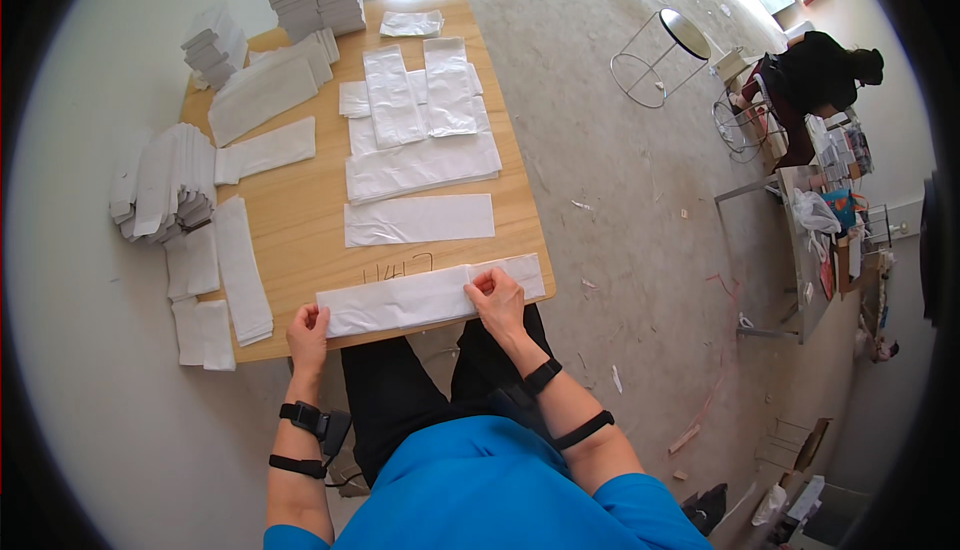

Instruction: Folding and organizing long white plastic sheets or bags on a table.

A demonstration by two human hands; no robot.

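Note:
A long, flat white paper piece [400, 300] lies along the near edge of the table, slightly tilted up to the right. My left hand [307, 335] pinches its left end between thumb and fingers. Toward its other end, my right hand [497, 300] is closed in a pinch on the paper. Another white paper piece [522, 272] shows past my right hand; whether it is joined to the first, I cannot tell. Just beyond lies a similar flat white strip [420, 220], with dark handwriting on the wood between them.
The wooden table [300, 220] bears stacks of white paper [318, 0] at the back and a fanned pile [165, 185] on the left. Crossed white pieces [425, 140] lie in the middle. A round stool [685, 35] stands on the floor; a person [815, 75] bends by a cluttered table.

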